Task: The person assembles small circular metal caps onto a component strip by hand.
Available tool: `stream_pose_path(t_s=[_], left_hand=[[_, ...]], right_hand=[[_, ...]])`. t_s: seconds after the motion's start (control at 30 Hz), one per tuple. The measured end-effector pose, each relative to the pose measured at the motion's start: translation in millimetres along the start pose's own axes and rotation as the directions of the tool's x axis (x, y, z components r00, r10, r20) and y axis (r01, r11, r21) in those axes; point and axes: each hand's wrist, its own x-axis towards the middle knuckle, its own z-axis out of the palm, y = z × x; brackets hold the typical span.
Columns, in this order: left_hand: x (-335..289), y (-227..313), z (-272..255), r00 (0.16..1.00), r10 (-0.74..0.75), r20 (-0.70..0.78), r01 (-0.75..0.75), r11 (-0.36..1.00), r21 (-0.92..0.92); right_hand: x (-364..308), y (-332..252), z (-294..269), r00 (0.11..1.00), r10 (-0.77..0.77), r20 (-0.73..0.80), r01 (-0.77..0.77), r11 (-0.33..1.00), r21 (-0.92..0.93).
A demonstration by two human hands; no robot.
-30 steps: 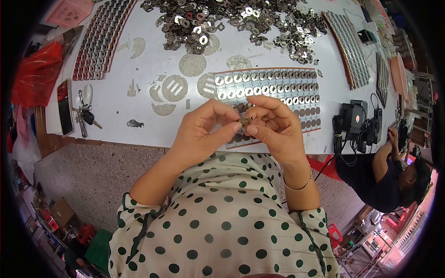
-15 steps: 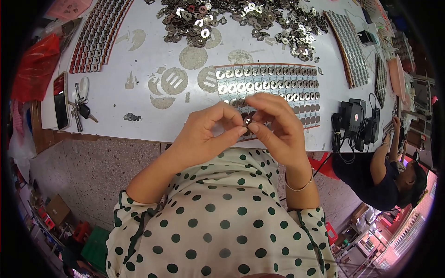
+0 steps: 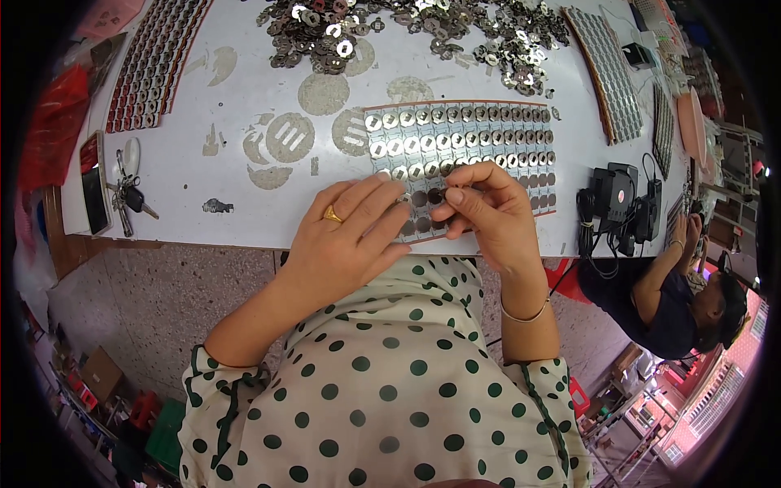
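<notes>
My right hand [image 3: 488,213] pinches a small metal disc [image 3: 437,196] between thumb and forefinger over the tray [image 3: 464,138] at the near table edge; my left hand [image 3: 351,236] lies flat beside it, fingers closed, steadying the tray's near corner. Beyond my fingers about four rows are filled with discs — the nearest rows remain mostly bare dark sockets. Farther off lies one loose heap of discs [image 3: 407,28], uncountable; I judge the tray past half done.

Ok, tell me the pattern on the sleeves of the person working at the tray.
White with dark green polka dots on the sleeves, clearest in the head view.
</notes>
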Motion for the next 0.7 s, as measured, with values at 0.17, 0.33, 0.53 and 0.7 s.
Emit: stream_pose_path(t_s=[0.17,0.33,0.53,0.7], left_hand=[[-6,-2,5,0.997,-0.006,0.073,0.0,0.996,0.085],[-5,-1,9,0.998,-0.012,0.064,0.005,0.995,0.102],[-6,-1,11,0.999,-0.024,0.044,0.018,0.992,0.125],[-3,0,11,0.999,-0.02,0.039,0.015,0.992,0.123]], right_hand=[[-1,-7,14,0.999,0.041,-0.028,-0.048,0.94,-0.338],[3,7,14,0.974,-0.22,0.062,0.201,0.7,-0.685],[3,7,20,0.956,-0.277,0.098,0.258,0.629,-0.734],[-2,14,21,0.94,-0.336,0.057,0.257,0.589,-0.766]])
